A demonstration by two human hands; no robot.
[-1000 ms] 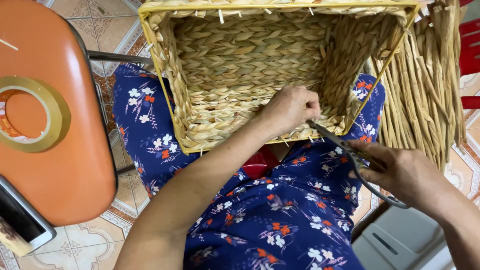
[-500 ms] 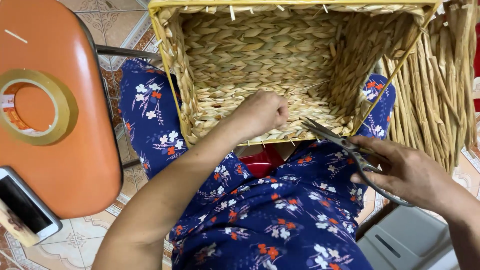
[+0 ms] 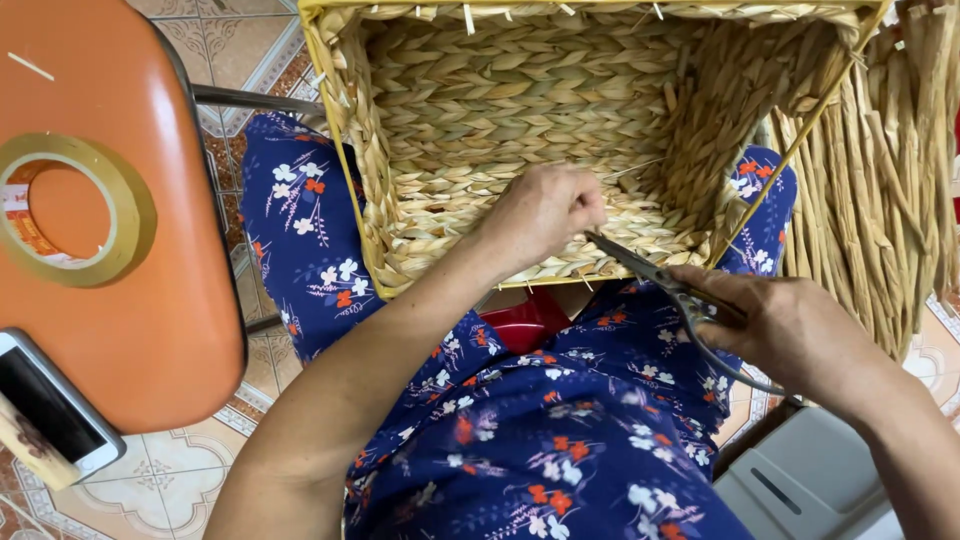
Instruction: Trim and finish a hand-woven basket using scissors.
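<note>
On the far left, a tape roll (image 3: 68, 210) lay on an orange stool (image 3: 150, 330), with a phone (image 3: 50, 405) at its near edge. Next came the basket (image 3: 560, 130), resting on the lap with its opening facing the person. The left hand (image 3: 545, 215) was curled at the near wall, fingers pinched on what seemed a thin strand, too small to make out. Just right of it, the scissors (image 3: 660, 280) slanted up-left, tips almost touching that hand, blades barely parted. The right hand (image 3: 790, 330) gripped their handles. Loose reeds (image 3: 880, 170) stood farthest right.
</note>
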